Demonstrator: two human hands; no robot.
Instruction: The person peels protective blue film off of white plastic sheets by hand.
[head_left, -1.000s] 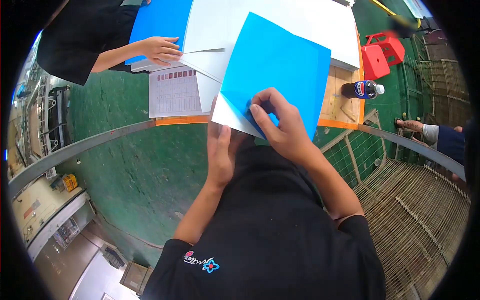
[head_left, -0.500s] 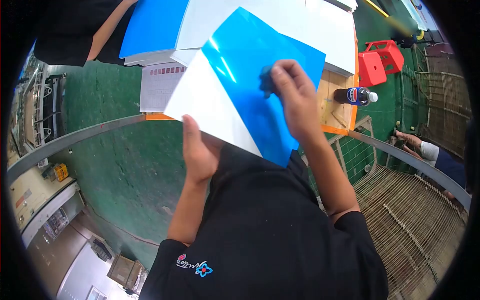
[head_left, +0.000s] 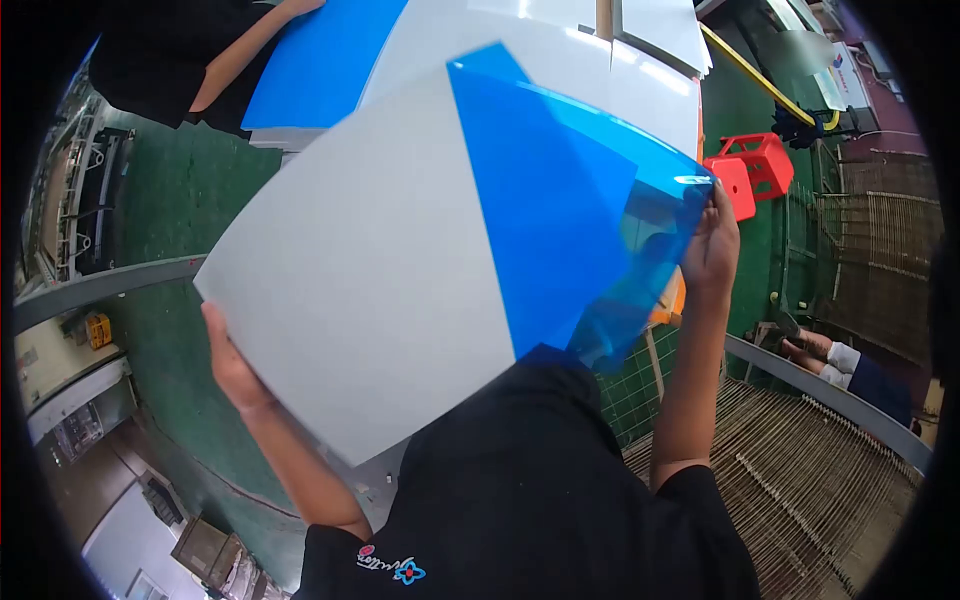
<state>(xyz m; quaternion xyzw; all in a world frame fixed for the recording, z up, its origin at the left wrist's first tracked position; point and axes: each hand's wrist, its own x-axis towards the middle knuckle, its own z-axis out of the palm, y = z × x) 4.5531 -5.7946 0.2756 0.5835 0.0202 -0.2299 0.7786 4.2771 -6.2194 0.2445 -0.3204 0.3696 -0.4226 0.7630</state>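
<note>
A large white sheet (head_left: 350,270) is raised in front of the black shirt, with a transparent blue film (head_left: 560,220) over its right part. The film stretches past the sheet's right side and is see-through there. My left hand (head_left: 235,370) grips the sheet's lower left edge; its fingers are mostly hidden behind the sheet. At the right, my right hand (head_left: 712,240) pinches the film's upper right corner, which is pulled out to the side.
Blue and white sheets (head_left: 325,60) lie in stacks on the table behind. A co-worker's arm (head_left: 240,60) reaches in at the upper left. Red stools (head_left: 755,170) stand at the right, above a slatted rack (head_left: 790,480). Another person (head_left: 860,375) is at the far right.
The white sheet has swung left and nearer the camera, showing more of its face. My right hand has moved right, drawing the film corner away; my left hand has moved left and down.
</note>
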